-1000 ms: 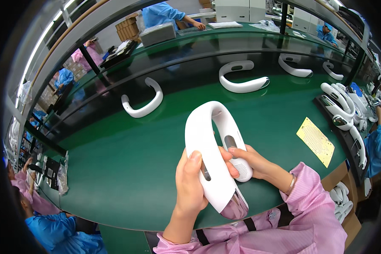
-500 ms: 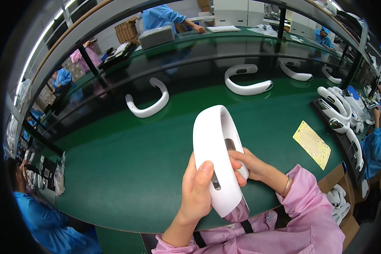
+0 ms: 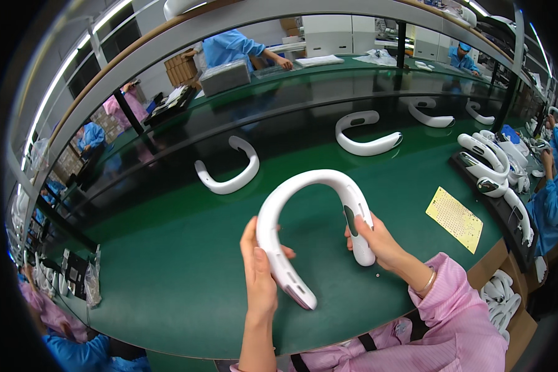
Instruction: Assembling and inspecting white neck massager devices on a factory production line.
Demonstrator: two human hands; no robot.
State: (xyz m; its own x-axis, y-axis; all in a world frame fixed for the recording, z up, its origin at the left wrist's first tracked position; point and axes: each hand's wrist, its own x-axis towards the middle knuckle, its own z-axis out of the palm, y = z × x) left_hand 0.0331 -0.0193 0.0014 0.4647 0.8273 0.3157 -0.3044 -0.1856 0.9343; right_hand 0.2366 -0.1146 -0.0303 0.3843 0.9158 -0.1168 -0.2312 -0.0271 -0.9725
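Between my hands is a white U-shaped neckband device (image 3: 316,178), lifted above the green tabletop with its curve pointing away from me. My left hand (image 3: 260,273) closes round its left arm, thumb on the near side and fingertips showing inside the curve. My right hand (image 3: 378,242) grips the right arm beside a dark oval patch. Slots and a small opening show on the left arm's lower part. A tiny speck (image 3: 377,275) lies on the table below my right hand.
Similar white neckbands (image 3: 229,183) stand along the far side of the table (image 3: 180,266). At right are a yellow perforated sheet (image 3: 456,219), a black tray (image 3: 514,239) of white parts and a cardboard box (image 3: 519,322) with more. People in blue and pink work around.
The neckband has turned from edge-on to show its full U shape. My left hand has moved left and my right hand slightly right, both still on it.
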